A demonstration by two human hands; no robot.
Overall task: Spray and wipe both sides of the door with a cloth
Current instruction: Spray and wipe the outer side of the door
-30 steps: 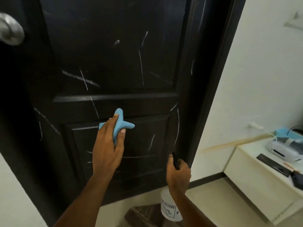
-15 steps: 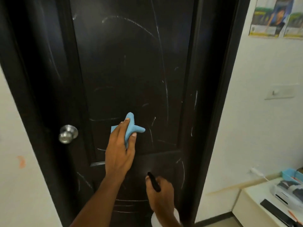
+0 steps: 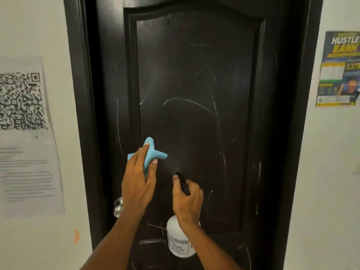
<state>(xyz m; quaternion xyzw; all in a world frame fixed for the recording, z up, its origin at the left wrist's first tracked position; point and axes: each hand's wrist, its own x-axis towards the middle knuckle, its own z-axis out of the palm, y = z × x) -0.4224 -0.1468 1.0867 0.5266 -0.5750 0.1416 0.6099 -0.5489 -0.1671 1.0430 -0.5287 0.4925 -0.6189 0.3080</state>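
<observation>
Nearest, the right hand has its grip curled round the black head of a white spray bottle, nozzle toward the door. Just left and higher, the left hand pinches a bunched blue cloth against the dark, streaked door, above the knob. Beyond, a QR sheet and a poster flank the door.

One dark door is shown, fitted with one metal doorknob. Two hands are counted: the left hand and the right hand. One blue cloth and one white spray bottle are seen. One coloured poster and one orange mark are counted. Whether the printed paper, on which one QR code is borne, is one sheet or two cannot be told.
</observation>
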